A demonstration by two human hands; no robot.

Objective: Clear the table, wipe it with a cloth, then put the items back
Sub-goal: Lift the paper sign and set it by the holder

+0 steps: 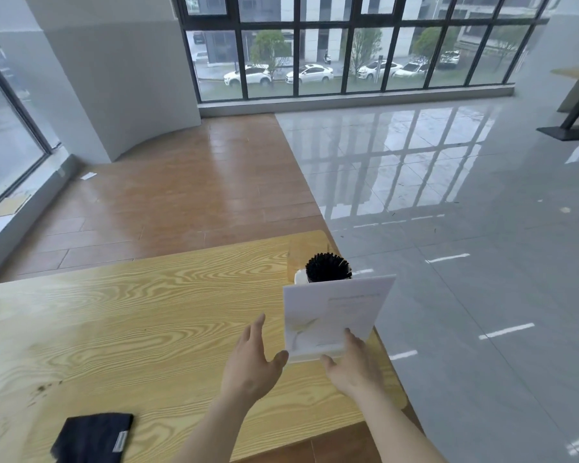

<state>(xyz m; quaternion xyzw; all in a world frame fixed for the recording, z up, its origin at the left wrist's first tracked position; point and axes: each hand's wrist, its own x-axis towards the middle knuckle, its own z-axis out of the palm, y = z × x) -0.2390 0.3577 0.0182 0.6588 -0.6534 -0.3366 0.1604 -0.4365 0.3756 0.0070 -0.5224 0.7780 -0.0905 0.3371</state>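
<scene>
A white table sign [335, 315] in a clear stand rises upright near the right end of the light wooden table [131, 315]. My right hand [355, 365] grips the sign's lower right corner at its base. My left hand [253, 359] is open beside the sign's left edge, its thumb touching the base. Just behind the sign stands a holder full of black chopsticks [328, 267] with something white beside it. A folded dark cloth [92, 437] lies flat at the table's near left edge.
The table's right edge and rounded corners lie close to the sign. Brown wood floor and glossy grey tiles [465, 262] stretch beyond. Another table's black base [572, 128] stands at the far right. Large windows line the back wall.
</scene>
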